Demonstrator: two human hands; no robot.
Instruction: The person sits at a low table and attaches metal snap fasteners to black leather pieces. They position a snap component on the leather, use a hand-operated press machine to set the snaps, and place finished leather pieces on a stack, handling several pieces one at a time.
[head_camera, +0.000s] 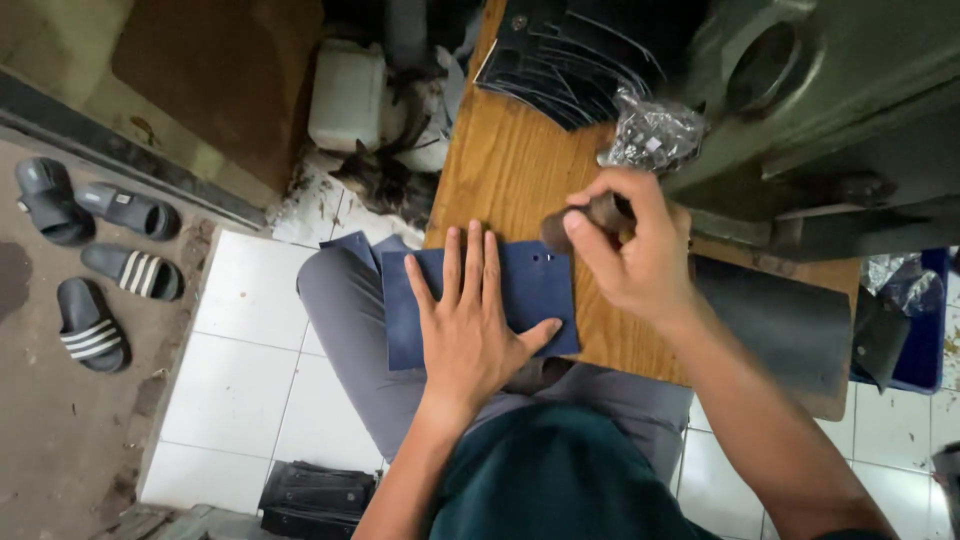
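While looking down through the head camera, I am logging these items. Left hand (470, 325): lying flat, fingers spread and extended, pressing the dark blue leather piece (530, 290) against the wooden board (510, 170); gripping nothing. Right hand (630, 250): fingers curled tight around a small dark cylindrical tool (590, 215), its tip sitting at the piece's upper right corner, beside two small holes. The blue piece is overhanging the board's near edge, onto the grey-trousered lap. Also present: stack of dark cut pieces (570, 70), clear bag of small metal parts (650, 135), green machine (830, 110), sandals (100, 250) on the floor. Risk, as I am judging it: the overhanging piece shifting under light palm pressure, so the tool lands off its mark; the left fingertips are lying near the tool.
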